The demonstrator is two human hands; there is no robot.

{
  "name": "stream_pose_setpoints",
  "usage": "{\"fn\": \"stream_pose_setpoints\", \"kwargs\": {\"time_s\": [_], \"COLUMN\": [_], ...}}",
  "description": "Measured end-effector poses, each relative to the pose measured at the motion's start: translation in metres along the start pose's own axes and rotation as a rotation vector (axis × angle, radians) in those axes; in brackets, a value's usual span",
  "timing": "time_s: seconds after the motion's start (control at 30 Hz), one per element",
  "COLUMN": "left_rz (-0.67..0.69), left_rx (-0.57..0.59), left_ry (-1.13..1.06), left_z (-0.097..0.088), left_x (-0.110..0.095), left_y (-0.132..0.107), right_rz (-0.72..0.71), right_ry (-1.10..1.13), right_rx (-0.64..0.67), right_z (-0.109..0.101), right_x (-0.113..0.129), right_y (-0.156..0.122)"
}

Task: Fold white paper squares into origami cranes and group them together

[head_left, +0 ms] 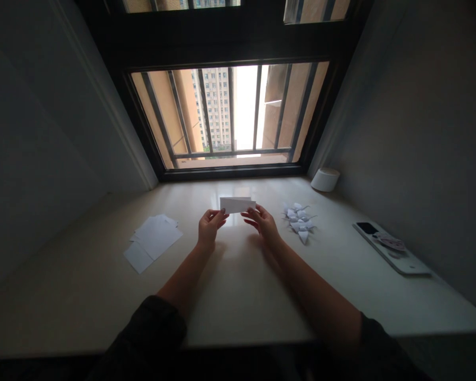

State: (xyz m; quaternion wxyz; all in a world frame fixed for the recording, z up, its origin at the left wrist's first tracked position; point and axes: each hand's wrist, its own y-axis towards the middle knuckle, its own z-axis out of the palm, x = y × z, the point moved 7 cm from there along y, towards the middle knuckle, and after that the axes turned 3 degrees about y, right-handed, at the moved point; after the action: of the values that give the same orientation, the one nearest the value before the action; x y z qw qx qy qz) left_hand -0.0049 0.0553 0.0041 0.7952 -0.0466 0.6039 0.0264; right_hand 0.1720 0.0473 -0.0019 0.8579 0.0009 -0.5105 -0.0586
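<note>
Between my two hands, a white sheet of paper (237, 205), folded into a narrow strip, is held up over the pale sill. My left hand (211, 225) pinches its left end between thumb and fingers. At the strip's right end, my right hand (264, 220) grips it in the same way, with the lower fingers spread beneath. The two layers of the strip lie slightly askew. To the left lies a loose pile of white paper sheets (154, 238). Right of my right hand sits a cluster of small folded paper shapes (299, 219).
A phone (392, 251) lies near the right wall, with a round grip on its back. In the back right corner stands a white cylinder-like object (325, 180). The dark window frame (234, 173) bounds the far side of the sill (238, 296).
</note>
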Motion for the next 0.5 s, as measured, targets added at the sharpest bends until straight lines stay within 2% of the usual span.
{"fn": "stream_pose_setpoints", "kwargs": {"time_s": [0.17,0.3,0.5], "left_rz": [-0.010,-0.006,-0.017], "left_rx": [0.077,0.084,0.149], "left_ry": [0.000,-0.013,0.016], "left_z": [0.007,0.009,0.018], "left_x": [0.004,0.002,0.000], "left_y": [-0.001,-0.004,-0.008], "right_rz": [0.000,-0.013,-0.055], "right_ry": [0.034,0.033,-0.080], "right_rx": [-0.061,-0.121,-0.092], "right_z": [-0.007,-0.014,-0.005], "right_x": [-0.006,-0.008,-0.001], "right_y": [0.003,0.004,-0.001]}}
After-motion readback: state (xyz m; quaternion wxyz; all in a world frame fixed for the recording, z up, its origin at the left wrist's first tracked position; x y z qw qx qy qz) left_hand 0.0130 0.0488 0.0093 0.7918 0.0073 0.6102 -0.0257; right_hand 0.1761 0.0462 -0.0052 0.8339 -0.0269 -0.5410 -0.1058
